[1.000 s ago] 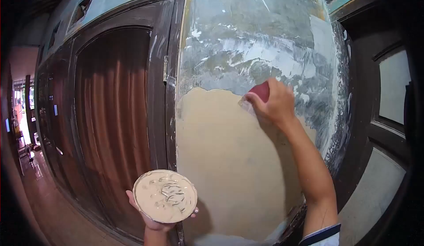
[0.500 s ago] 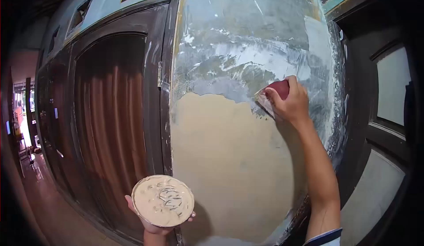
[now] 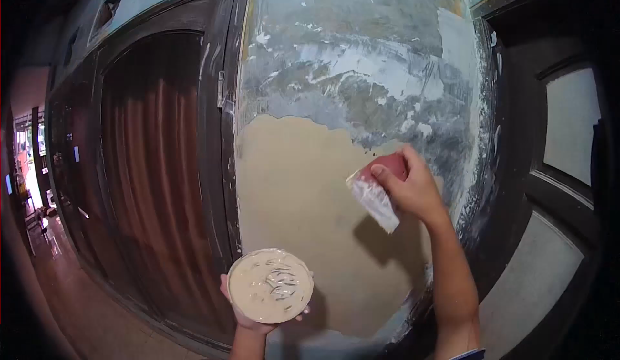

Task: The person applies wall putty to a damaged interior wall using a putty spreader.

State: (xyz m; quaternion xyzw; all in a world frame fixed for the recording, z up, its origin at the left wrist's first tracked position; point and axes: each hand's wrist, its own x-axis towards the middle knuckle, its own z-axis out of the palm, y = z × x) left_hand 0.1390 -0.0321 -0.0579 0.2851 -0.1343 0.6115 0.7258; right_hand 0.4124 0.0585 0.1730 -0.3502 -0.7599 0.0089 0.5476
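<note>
Scraper [image 3: 376, 200] sits pinched in closed fingers of right hand [image 3: 416, 189] before wall [image 3: 303, 172]; left hand [image 3: 247, 321], fingers spread, supports paste-filled bowl [image 3: 278, 322], near left.

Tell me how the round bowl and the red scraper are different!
The bowl is round, while the scraper has a flat blade.
The bowl holds lots of cream-coloured paste; the scraper has only whitish smears on its blade.
The left hand supports the bowl from below, but the right hand pinches the scraper.
Both are held in front of the wall.
</note>
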